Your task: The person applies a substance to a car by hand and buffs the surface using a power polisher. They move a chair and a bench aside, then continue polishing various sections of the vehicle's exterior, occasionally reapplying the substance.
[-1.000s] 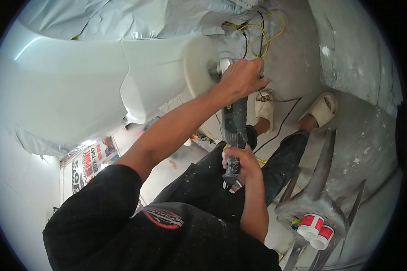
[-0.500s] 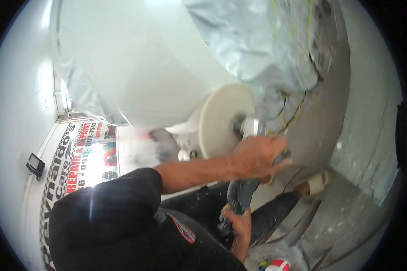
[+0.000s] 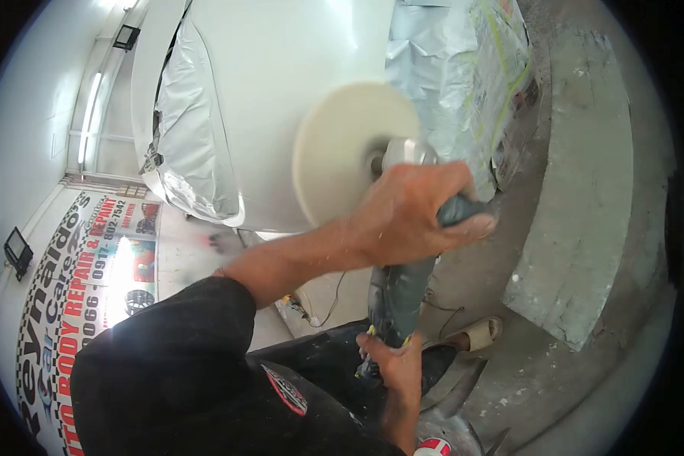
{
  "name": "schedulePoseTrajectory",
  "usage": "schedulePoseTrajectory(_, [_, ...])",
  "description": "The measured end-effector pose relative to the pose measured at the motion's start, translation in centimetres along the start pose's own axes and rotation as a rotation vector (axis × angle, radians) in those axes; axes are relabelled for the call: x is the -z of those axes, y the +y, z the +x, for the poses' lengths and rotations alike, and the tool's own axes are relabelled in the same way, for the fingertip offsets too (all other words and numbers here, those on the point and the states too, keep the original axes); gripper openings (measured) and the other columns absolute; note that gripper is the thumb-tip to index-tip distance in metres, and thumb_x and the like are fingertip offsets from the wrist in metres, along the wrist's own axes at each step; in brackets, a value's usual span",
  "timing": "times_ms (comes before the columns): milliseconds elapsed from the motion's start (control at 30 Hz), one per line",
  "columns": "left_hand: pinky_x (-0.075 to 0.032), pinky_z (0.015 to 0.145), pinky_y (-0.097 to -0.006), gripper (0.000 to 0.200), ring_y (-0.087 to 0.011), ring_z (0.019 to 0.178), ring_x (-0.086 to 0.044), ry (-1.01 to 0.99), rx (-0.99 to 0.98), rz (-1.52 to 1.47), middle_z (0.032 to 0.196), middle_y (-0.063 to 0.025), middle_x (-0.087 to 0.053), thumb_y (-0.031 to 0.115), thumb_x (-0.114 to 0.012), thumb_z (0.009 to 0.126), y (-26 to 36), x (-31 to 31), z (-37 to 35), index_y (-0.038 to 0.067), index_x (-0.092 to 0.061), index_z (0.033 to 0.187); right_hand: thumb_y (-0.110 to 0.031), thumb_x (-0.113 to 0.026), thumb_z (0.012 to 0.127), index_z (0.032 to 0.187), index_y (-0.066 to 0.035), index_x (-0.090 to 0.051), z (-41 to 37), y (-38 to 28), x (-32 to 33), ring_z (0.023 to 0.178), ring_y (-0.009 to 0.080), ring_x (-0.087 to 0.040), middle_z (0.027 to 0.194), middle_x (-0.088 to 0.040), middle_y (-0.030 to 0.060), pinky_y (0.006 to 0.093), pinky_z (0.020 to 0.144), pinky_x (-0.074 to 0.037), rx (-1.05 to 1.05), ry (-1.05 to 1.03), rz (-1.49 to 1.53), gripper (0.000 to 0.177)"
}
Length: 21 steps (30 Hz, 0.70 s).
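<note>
A polisher [image 3: 404,300] with a dark body, a silver head and a broad cream pad [image 3: 330,152] is held in both hands. My left hand [image 3: 418,205] is wrapped round its dark front handle, close behind the pad. Further back, my right hand [image 3: 399,365] grips the rear of the body, fingers closed. The pad is smeared as if spinning and overlaps a glossy white vehicle panel [image 3: 281,68] in this view. Crumpled silvery masking sheet [image 3: 433,91] with yellow-green tape covers the area beside the panel.
More masking sheet [image 3: 194,129] hangs along the panel's other edge. A long grey board [image 3: 585,182] lies on the floor at right. A cord [image 3: 330,304] trails behind the polisher. A red-and-white container [image 3: 433,447] stands near my legs, and a printed banner [image 3: 83,304] covers the wall.
The view has shifted, bringing more of the panel's sheeted edge, banner and floor board into sight. Polisher and both hands appear higher and further left, the grip unchanged.
</note>
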<state>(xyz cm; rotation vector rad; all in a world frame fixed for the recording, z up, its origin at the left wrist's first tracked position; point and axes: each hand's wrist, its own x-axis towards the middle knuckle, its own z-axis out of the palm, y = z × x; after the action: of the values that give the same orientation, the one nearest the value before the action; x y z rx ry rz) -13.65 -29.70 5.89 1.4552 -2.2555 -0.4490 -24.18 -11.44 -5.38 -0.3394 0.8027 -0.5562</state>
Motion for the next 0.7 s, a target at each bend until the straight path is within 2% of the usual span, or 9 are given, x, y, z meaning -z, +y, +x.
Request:
schedulePoseTrajectory(33, [-0.052,0.059,-0.0421,0.033,-0.0343,0.064,-0.066,0.006,-0.006,-0.011,0.069,-0.0142,-0.064,0.028,-0.083,0.084,-0.1,0.3,1.2,0.004,-0.060,0.085,-0.005,-0.081,0.070,0.091,0.001,-0.068,0.3,-1.1,-0.2,0.060,0.0163,-0.064,0.074,-0.068,0.0077,0.0314,0.059,-0.050,0.044,0.028,0.016,0.025])
schedulePoseTrajectory(133, [-0.053,0.056,-0.0310,0.030,-0.0145,0.064,-0.069,0.013,-0.003,0.007,0.074,-0.0095,-0.071,0.024,-0.087,0.084,-0.4,1.1,4.8,0.003,-0.067,0.089,-0.003,-0.079,0.072,0.089,0.001,-0.068,2.1,-3.4,0.1,0.057,0.0166,-0.064,0.071,-0.067,0.0072,0.0312,0.055,-0.049,0.105,0.040,0.034,0.020])
schedulePoseTrajectory(233, [-0.053,0.057,-0.0328,0.030,-0.0161,0.063,-0.068,-0.053,0.147,-0.100,0.073,-0.0107,-0.070,0.026,-0.086,0.085,-0.3,1.1,6.2,0.003,-0.066,0.088,-0.003,-0.078,0.074,0.091,0.000,-0.066,3.1,-4.3,0.7,0.057,0.0162,-0.063,0.070,-0.066,0.0066,0.0311,0.054,-0.048,0.086,0.015,0.036,0.021])
schedulePoseTrajectory(300, [-0.053,0.057,-0.0348,0.031,-0.0190,0.063,-0.069,-0.017,0.034,0.012,0.073,-0.0113,-0.069,0.027,-0.085,0.085,-0.8,0.0,4.7,0.003,-0.065,0.088,-0.004,-0.080,0.075,0.099,0.000,-0.063,3.1,-2.9,1.6,0.059,0.0152,-0.061,0.073,-0.065,0.0061,0.0307,0.055,-0.048,0.048,-0.035,0.056,0.031])
schedulePoseTrajectory(333, [-0.053,0.057,-0.0358,0.032,-0.0205,0.063,-0.069,-0.004,-0.024,0.071,0.073,-0.0116,-0.068,0.028,-0.084,0.086,-1.1,-0.7,3.6,0.003,-0.065,0.088,-0.005,-0.081,0.074,0.097,0.001,-0.065,2.6,-1.9,2.1,0.059,0.0156,-0.062,0.073,-0.066,0.0060,0.0312,0.055,-0.047,0.014,-0.077,0.013,0.029])
schedulePoseTrajectory(433, [-0.053,0.066,-0.0473,0.038,-0.0383,0.073,-0.067,-0.096,0.077,0.047,0.077,-0.0169,-0.066,0.034,-0.077,0.088,-1.1,-3.1,-0.7,0.003,-0.055,0.088,-0.007,-0.082,0.073,0.095,0.000,-0.067,0.5,1.6,2.0,0.060,0.0162,-0.063,0.075,-0.067,0.0065,0.0315,0.055,-0.047,-0.070,-0.066,0.102,0.028])
schedulePoseTrajectory(533, [-0.053,0.066,-0.0478,0.037,-0.0385,0.076,-0.067,-0.227,0.217,0.040,0.080,-0.0174,-0.066,0.034,-0.076,0.089,-1.0,-4.4,-2.9,0.003,-0.056,0.091,-0.008,-0.083,0.072,0.096,0.000,-0.068,-0.7,4.3,2.3,0.063,0.0169,-0.065,0.077,-0.068,0.0073,0.0318,0.058,-0.048,-0.177,-0.041,0.125,0.030])
schedulePoseTrajectory(600, [-0.053,0.066,-0.0476,0.037,-0.0384,0.075,-0.066,-0.182,0.195,0.030,0.079,-0.0169,-0.066,0.034,-0.077,0.088,-1.1,-4.7,-2.6,0.003,-0.058,0.091,-0.009,-0.084,0.073,0.096,0.000,-0.068,-0.9,4.0,2.5,0.065,0.0170,-0.065,0.078,-0.068,0.0070,0.0325,0.060,-0.050,-0.204,-0.066,0.126,0.030])
schedulePoseTrajectory(700, [-0.052,0.064,-0.0460,0.037,-0.0366,0.071,-0.066,-0.077,0.123,0.008,0.076,-0.0159,-0.065,0.035,-0.078,0.088,-1.0,-3.5,-0.4,0.003,-0.060,0.091,-0.004,-0.080,0.073,0.092,0.001,-0.068,-0.4,1.0,2.1,0.057,0.0177,-0.065,0.071,-0.067,0.0077,0.0324,0.054,-0.051,-0.064,-0.044,0.088,0.024])
